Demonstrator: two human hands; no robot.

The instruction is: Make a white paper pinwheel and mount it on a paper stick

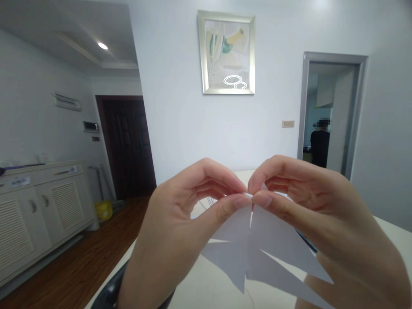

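Note:
My left hand (189,223) and my right hand (305,206) meet fingertip to fingertip above the table. Thumb and forefinger of each are pinched together on a small white piece (247,195), mostly hidden by the fingertips. Just below the right thumb hangs a thin stick-like bit (251,219), reddish at the top and white toward its tip; whether it is joined to the white piece I cannot tell. Several thin dark lines, perhaps wires (210,201), show behind the left fingers.
A pale table (222,274) lies under my hands, streaked with their shadows. A dark rounded object (111,292) is at its left front edge. At left stand a white cabinet (48,206) and a yellow bag (103,210). A person (320,146) stands beyond the doorway at right.

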